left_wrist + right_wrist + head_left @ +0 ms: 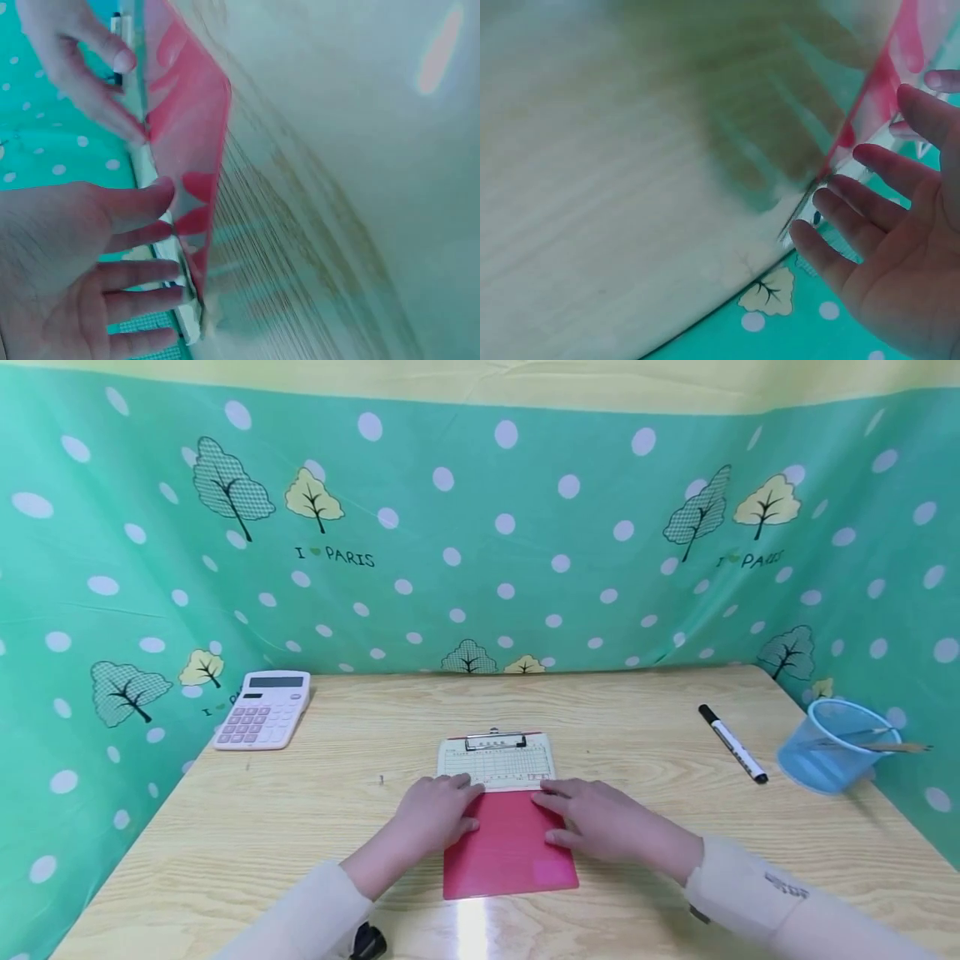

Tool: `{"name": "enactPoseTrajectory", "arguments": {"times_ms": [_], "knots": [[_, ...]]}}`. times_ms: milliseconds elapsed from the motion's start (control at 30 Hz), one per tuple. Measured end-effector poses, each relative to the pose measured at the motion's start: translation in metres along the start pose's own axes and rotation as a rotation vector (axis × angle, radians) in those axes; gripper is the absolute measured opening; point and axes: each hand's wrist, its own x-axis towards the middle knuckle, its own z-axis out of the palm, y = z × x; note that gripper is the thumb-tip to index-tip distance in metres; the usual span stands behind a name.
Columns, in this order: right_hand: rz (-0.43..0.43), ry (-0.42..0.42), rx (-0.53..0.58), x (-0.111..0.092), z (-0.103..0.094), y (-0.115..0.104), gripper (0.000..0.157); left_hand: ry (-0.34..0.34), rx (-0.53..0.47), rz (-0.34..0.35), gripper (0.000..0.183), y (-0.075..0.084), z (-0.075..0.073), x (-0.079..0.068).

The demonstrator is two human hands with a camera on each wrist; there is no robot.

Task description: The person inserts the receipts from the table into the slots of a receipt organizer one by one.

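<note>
A red clipboard lies flat in the middle of the wooden table. A printed paper form sits under its metal clip at the far end. My left hand rests on the board's left side, its straight fingers touching the form's lower edge. My right hand lies on the right side the same way. In the left wrist view the left hand has its fingers spread against the clipboard. The right wrist view shows the right hand open, fingertips at the clipboard.
A pink and white calculator sits at the far left. A black-capped white marker lies at the right, beside a tipped blue mesh cup holding a pencil. Green dotted cloth walls three sides.
</note>
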Motion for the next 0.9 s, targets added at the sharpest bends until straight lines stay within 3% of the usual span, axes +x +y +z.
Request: {"name": "enactPoseTrajectory", "arguments": {"times_ms": [167,300,600,900], "knots": [[-0.004,-0.031,0.012,-0.017,0.006,-0.001,0.066,-0.118,-0.014,-0.034,0.066,0.002,-0.008,-0.014],[-0.007,-0.013,0.004,-0.021,0.010,0.001,0.067,-0.154,-0.033,-0.034,0.077,0.004,-0.007,-0.014],[0.069,-0.012,0.083,-0.020,0.007,0.019,0.069,-0.146,-0.099,-0.044,0.075,0.012,-0.007,0.008],[0.072,-0.001,0.122,-0.012,0.003,0.029,0.071,-0.183,-0.152,-0.054,0.075,0.007,-0.009,0.024]]}}
